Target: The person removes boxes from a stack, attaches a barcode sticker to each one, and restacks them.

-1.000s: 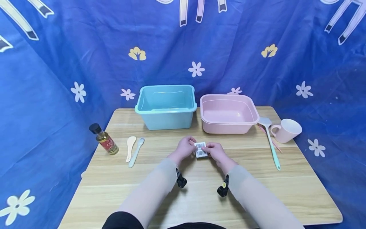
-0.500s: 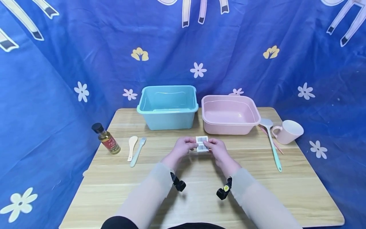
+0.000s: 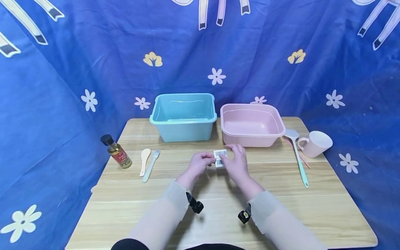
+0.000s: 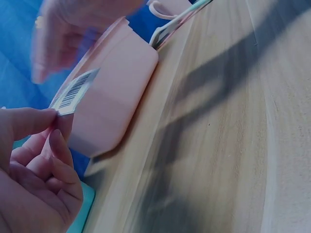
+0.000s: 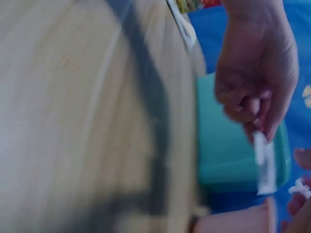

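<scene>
My left hand (image 3: 200,162) pinches a small white barcode label sheet (image 4: 77,91) between thumb and fingers, above the table. Two printed barcodes show on the sheet in the head view. My right hand (image 3: 236,162) is at the sheet's right side, thumb and fingers spread apart. In the left wrist view that right hand (image 4: 73,34) is blurred and clear of the sheet. The right wrist view shows the left hand (image 5: 257,73) with the sheet (image 5: 265,165) hanging from its fingertips, while the right hand (image 5: 302,194) shows only at the edge.
A blue bin (image 3: 184,132) and a pink basin (image 3: 250,140) stand behind the hands. At left are an oil bottle (image 3: 120,156), a white spoon (image 3: 144,161) and a pale fork (image 3: 151,166). A spatula (image 3: 300,161) and a pink mug (image 3: 315,144) are at right.
Both hands lifted the label sheet slightly away from me, then my right hand let go and spread its fingers. My left hand still holds the sheet.
</scene>
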`<state>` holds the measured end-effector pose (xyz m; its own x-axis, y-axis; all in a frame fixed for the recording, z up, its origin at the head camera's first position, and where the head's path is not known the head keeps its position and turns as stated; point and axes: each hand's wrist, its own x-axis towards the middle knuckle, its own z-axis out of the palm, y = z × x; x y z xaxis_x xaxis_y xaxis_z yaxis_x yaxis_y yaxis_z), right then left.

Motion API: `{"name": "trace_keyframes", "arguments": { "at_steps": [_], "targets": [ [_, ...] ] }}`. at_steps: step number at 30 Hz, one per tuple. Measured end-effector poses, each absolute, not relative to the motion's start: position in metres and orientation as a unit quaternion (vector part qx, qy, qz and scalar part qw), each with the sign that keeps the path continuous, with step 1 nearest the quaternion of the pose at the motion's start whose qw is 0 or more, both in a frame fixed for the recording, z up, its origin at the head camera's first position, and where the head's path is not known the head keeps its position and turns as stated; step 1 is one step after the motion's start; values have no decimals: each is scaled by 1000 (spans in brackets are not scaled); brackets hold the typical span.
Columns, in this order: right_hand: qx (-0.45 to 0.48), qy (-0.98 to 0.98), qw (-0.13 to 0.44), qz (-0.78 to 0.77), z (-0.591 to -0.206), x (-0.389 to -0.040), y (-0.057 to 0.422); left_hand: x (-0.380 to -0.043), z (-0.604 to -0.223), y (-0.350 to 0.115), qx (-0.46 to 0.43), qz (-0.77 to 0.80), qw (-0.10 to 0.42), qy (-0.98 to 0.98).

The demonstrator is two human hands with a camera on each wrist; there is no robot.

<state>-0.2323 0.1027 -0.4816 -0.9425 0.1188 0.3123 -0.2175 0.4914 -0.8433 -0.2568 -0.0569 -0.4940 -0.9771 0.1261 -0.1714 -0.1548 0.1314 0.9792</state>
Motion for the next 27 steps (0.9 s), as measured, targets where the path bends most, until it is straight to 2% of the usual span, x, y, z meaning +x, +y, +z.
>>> {"name": "trace_keyframes", "arguments": {
  "at_steps": [2,5,11,21,27],
  "targets": [
    [91,-865,203,449,-475,-228,101,-256,-492,-57,-6,661,97,744],
    [139,-879,221,399,-472,-225,99,-255,-489,-56,4,663,88,743],
    [137,-895,210,369,-477,-222,99,-254,-486,-54,19,664,78,743],
    [149,-890,225,368,-484,-224,100,-252,-487,-54,25,684,81,725],
    [149,-891,223,367,-484,-224,100,-253,-491,-57,68,695,67,713]
  ]
}}
